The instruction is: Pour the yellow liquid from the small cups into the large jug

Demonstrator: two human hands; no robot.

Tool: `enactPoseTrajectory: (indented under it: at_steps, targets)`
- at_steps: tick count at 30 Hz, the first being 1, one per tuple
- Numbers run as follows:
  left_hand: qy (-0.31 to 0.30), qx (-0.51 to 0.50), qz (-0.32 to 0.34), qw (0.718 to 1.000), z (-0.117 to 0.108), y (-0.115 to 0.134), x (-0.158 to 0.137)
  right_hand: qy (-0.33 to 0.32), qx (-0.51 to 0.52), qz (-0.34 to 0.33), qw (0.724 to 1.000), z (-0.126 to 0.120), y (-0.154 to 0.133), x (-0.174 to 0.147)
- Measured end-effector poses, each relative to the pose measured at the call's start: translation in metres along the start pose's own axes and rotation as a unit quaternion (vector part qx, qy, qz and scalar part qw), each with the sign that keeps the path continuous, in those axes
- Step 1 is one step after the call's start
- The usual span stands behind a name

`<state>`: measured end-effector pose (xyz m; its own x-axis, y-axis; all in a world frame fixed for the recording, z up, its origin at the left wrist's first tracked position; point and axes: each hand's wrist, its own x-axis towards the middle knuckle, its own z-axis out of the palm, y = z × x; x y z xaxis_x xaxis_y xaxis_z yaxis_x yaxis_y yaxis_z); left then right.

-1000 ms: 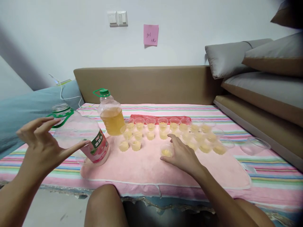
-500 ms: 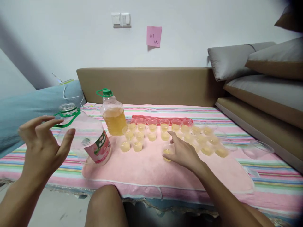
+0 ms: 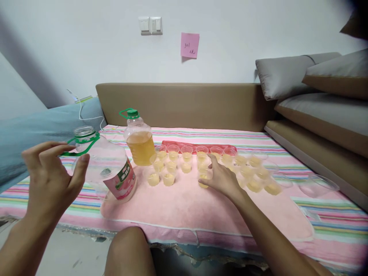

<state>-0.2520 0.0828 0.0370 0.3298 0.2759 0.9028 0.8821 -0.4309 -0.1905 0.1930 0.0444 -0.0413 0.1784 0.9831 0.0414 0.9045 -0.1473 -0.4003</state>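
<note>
A clear plastic cup of pale yellow liquid stands at the front of a group of cups on the pink mat. My right hand has its thumb and fingers around this cup's sides. At left, my left hand is raised with thumb and fingers apart, close by the green handle of a large uncapped bottle. That bottle looks almost drained and bears a pink label. Behind it a second bottle, with a green cap, holds amber liquid.
Several similar cups stand in rows across the mat, with a red plastic wrapper behind them. A clear plastic container lies at the right. Stacked cushions rise at right; a brown backrest runs along the wall.
My right hand has pushed the front cup a little away from me, closer to the rows. The left hand keeps nearly the same place beside the bottle. The view has shifted slightly.
</note>
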Motion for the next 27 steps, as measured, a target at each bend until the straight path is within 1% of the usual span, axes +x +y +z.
enactPoseTrajectory:
  at_steps: [21, 27]
  targets:
    - [0.004, 0.005, -0.01, 1.0, -0.0002, -0.0014, 0.0005, -0.001, -0.017, 0.003, 1.0, 0.0009, 0.0022, 0.0074]
    - [-0.013, 0.0, -0.037, 0.999, -0.002, 0.0034, 0.0004, 0.0, -0.012, -0.01, 1.0, 0.0001, 0.0032, 0.0041]
